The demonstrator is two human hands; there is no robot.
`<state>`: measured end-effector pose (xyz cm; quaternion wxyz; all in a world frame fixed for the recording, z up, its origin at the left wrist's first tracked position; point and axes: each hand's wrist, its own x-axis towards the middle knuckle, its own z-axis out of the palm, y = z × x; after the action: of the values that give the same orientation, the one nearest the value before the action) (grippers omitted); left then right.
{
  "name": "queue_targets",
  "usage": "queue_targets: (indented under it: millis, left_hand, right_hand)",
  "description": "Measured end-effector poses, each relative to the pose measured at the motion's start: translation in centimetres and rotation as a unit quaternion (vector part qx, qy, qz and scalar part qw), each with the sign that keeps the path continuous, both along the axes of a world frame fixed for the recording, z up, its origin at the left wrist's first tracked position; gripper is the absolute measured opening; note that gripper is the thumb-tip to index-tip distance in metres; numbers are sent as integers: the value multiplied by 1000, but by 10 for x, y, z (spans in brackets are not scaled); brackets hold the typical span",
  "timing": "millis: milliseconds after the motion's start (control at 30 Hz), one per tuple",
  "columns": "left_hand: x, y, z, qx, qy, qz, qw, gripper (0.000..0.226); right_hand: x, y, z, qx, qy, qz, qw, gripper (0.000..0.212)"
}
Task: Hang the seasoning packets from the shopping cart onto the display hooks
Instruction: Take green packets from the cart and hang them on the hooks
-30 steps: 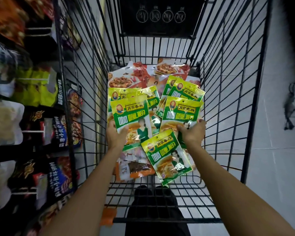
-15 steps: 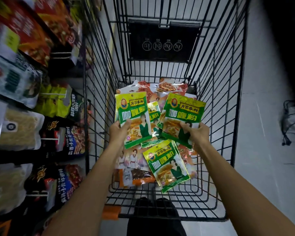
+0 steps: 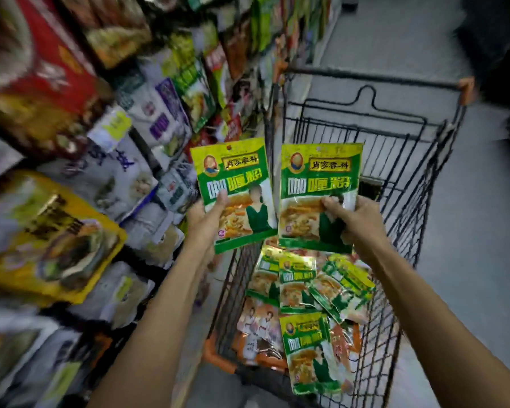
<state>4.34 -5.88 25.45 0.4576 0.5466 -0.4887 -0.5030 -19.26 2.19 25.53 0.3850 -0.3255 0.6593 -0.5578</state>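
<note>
With the left hand [image 3: 206,222] and right hand [image 3: 354,219] each gripping a green curry-powder packet [image 3: 233,184], aim each top hole squarely at a hook, probably among the blurred shelves [image 3: 100,142].

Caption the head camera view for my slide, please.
Left hand holds one green seasoning packet, right hand holds a second packet, over the shopping cart beside blurred display packs.
</note>
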Motion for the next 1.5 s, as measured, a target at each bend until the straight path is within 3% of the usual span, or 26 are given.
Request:
queue_targets:
  millis: [100, 200, 333, 467, 533, 667, 800, 933, 967, 1033, 1133, 1200, 1300, 1400, 1500]
  left_hand:
    - [42, 14, 69, -81, 4, 65, 995, 13]
    - [89, 36, 139, -153, -20, 126, 980, 32]
    - [159, 79, 225, -242, -52, 236, 940, 14]
    - [219, 140, 300, -299, -76, 328, 893, 15]
    - [246, 175, 332, -319, -88, 366, 870, 18]
    - [291, 243, 382, -346, -112, 408, 838, 60]
    - [331, 301, 410, -353, -117, 465, 803, 59]
    - [370, 341, 421, -324, -114, 522, 780, 96]
    - [378, 348, 421, -322, -110, 532, 775, 96]
    - [390, 359, 422, -330, -114, 548, 760, 74]
    - [402, 364, 418, -321, -124, 543, 766, 41]
    - [408, 364, 415, -318, -118, 542, 769, 44]
    - [415, 360, 413, -313, -111, 545, 770, 68]
    - [418, 357, 411, -309, -123, 549, 767, 53]
    - [422, 357, 412, -315, -107, 536, 776, 53]
  right_hand:
    - [29, -18, 57, -76, -11, 86, 993, 15]
    - [70, -33, 112, -134, -9, 167, 977, 17]
    - [138, -46, 189, -225, -18, 276, 934, 30]
    - [214, -42, 260, -291, -37, 371, 881, 53]
    - [256, -35, 290, -314, -46, 411, 855, 39]
    - [339, -9, 339, -351, -102, 484, 795, 19]
    - [411, 18, 368, -350, -121, 539, 756, 26]
    - [466, 44, 384, -340, -121, 586, 725, 31]
    - [478, 47, 385, -340, -119, 596, 717, 33]
    - [497, 52, 389, -336, -118, 605, 712, 36]
    - [515, 52, 397, -304, -135, 615, 715, 23]
    - [523, 49, 402, -298, -140, 616, 716, 16]
    - [533, 44, 410, -306, -134, 613, 716, 16]
    - [541, 41, 415, -296, -142, 606, 725, 16]
    - [548, 37, 415, -284, -135, 603, 733, 19]
